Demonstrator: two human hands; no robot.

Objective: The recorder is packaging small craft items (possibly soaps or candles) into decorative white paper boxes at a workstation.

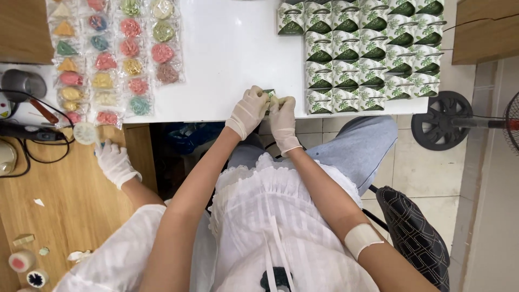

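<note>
Both gloved hands (left hand (248,111), right hand (283,120)) pinch small green-patterned box (269,92) between fingertips.

**Around the white table**

I see rows of clear-wrapped coloured shaped pieces (113,59) upper left on the white tabletop (232,54). Stacked rows of green-leaf printed paper boxes (373,48) upper right. A co-worker's white-gloved hand (114,162) rests on the wooden side desk (65,200). Black fan base (440,120) on the tiled floor, dark quilted chair seat (413,232) beside me.
</note>
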